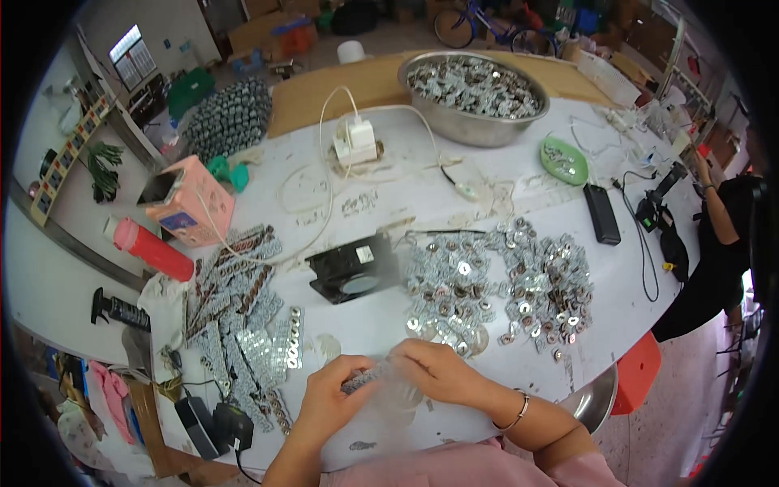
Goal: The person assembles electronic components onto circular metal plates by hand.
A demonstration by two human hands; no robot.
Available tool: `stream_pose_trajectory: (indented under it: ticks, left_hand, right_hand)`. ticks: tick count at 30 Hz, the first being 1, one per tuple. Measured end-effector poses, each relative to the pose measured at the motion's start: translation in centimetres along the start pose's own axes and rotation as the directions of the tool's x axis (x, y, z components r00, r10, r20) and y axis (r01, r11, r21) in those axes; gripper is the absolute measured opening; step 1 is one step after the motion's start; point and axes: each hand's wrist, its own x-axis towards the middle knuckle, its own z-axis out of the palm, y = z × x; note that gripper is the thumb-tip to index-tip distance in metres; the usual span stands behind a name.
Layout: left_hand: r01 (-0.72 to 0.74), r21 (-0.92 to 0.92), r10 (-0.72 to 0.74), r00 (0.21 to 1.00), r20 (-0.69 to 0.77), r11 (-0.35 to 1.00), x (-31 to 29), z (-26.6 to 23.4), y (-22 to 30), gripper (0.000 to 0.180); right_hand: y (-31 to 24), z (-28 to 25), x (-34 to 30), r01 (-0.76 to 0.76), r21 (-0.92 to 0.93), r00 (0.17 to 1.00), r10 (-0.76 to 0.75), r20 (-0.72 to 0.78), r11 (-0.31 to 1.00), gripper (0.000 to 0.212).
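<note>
The grey segmented strip [369, 377] sits between my two hands, low in the centre of the head view, over the white table [621, 284]. My left hand [329, 398] has its fingers curled around it, thumb against the near side. My right hand [441, 373] is at its other end, fingertips bunched together; with the blur there, I cannot tell whether they pinch the strip. A bracelet [516, 411] circles my right wrist. Just beyond my hands I have a black fixture [334, 266], with a heap of similar strips [235, 325] to its left and two heaps of small loose metal pieces [454, 284] to its right. Farther off stand a green dish [579, 178] and a wide metal bowl [466, 130] piled with pieces.
</note>
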Motion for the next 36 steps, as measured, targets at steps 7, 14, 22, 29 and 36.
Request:
stream_pose_trajectory:
  ticks: [7,14,22,29,36]
  left_hand:
    - [0.256,-0.381,-0.193,0.962,0.195,0.888,0.2,-0.7,-1.2,0.031]
    - [0.204,-0.353,-0.166,0.977,0.133,0.913,0.0,-0.6,-1.1,0.029]
    - [0.249,-0.152,-0.224,0.961,0.162,0.956,0.3,-0.9,-0.8,0.023]
    - [0.311,-0.588,-0.111,0.93,0.351,0.747,2.6,0.0,-0.4,0.02]
    - [-0.203,-0.161,0.191,0.978,-0.085,0.966,2.7,2.1,-0.8,0.019]
  right_hand:
    - [-0.7,-1.5,-0.3,-0.013,0.087,1.0,0.011,0.019,0.996,0.025]
    - [-0.8,-1.7,-0.9,-0.013,0.096,0.999,0.009,0.038,0.995,0.024]
    - [-0.5,-2.3,-0.8,-0.099,0.04,0.978,0.09,0.19,0.994,0.022]
    - [-1.0,-2.3,-0.8,-0.417,0.585,0.907,0.28,0.313,0.696,0.017]
    - [0.7,-0.9,-0.1,-0.151,0.306,0.972,0.198,-0.129,0.94,0.015]
